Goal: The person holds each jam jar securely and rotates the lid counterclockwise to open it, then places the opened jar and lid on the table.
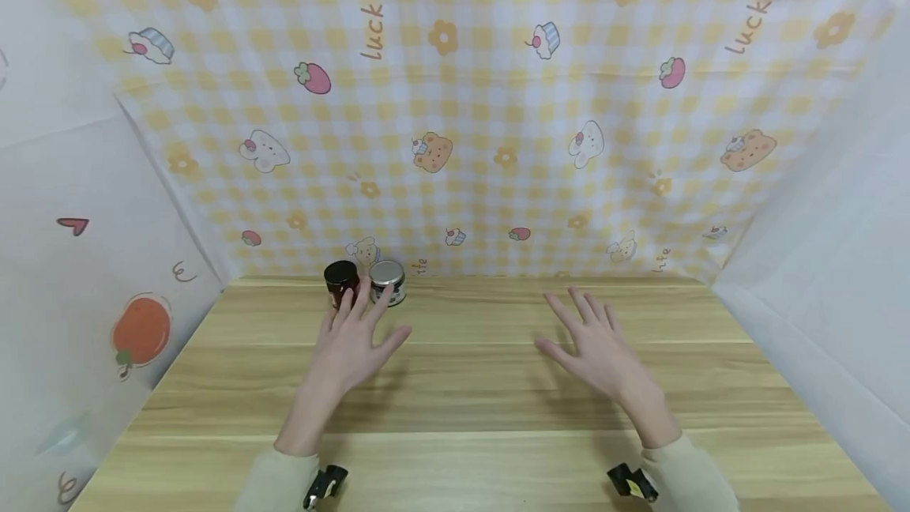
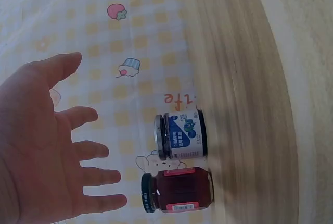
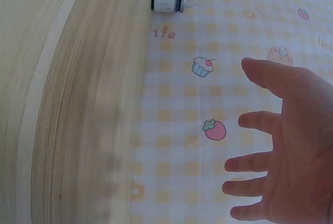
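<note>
Two jars stand side by side at the back left of the table. One is a dark red jar [image 2: 183, 189] with a black-green lid; the other is a blueberry jam jar [image 2: 186, 134] with a silver lid and a blue and white label. My left hand [image 1: 350, 348] hovers in front of them, fingers spread, partly covering both in the head view. In the left wrist view a gap shows between its fingertips and the jars. My right hand [image 1: 600, 352] is held over the right half of the table, fingers spread, holding nothing.
The wooden table [image 1: 469, 393] runs back to a yellow checked cloth [image 1: 483, 180] printed with small drawings. White cloth sides [image 1: 78, 275] flank it at left and right. A black strap mount [image 1: 325, 486] sits at each wrist.
</note>
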`<state>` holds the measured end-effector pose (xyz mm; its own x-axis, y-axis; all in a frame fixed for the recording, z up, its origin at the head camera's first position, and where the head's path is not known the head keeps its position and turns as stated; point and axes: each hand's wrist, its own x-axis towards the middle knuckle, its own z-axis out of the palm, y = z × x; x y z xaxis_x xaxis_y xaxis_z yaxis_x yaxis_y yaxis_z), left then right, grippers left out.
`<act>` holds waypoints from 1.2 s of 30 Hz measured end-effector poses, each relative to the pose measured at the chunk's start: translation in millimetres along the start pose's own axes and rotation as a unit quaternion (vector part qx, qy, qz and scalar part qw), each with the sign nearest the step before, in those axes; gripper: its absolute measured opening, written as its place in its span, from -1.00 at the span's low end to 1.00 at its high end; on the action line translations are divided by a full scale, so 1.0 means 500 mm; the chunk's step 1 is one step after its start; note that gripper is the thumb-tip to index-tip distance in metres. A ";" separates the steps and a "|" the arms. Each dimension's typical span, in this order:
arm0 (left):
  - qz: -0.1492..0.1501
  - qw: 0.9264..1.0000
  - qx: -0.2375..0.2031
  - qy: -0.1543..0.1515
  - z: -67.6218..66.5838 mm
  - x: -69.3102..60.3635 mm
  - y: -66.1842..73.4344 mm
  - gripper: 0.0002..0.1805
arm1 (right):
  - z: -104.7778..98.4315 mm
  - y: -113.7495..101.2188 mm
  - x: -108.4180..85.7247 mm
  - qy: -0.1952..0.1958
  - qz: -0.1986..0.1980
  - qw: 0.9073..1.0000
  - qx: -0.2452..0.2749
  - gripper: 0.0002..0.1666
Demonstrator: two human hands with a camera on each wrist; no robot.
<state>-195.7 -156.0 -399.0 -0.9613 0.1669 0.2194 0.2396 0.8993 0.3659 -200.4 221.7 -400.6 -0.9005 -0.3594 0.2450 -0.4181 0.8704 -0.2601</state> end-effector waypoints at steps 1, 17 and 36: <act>-0.001 1.000 0.000 0.001 0.001 0.001 0.000 -0.12 | 0.001 -0.002 0.001 0.000 -0.001 1.000 0.000 -0.09; -0.025 1.000 -0.013 -0.007 0.029 0.020 -0.027 -0.07 | 0.013 -0.043 0.043 0.003 -0.025 1.000 0.013 -0.08; -0.045 0.996 -0.079 -0.009 0.048 0.038 -0.036 0.01 | 0.045 -0.078 0.102 -0.004 -0.025 0.997 0.067 -0.09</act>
<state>-221.3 -159.5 -423.2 -0.9817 0.0966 0.1643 0.1695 0.8362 0.5216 -232.7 162.2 -399.0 -0.8793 -0.4037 0.2528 -0.4735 0.7990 -0.3707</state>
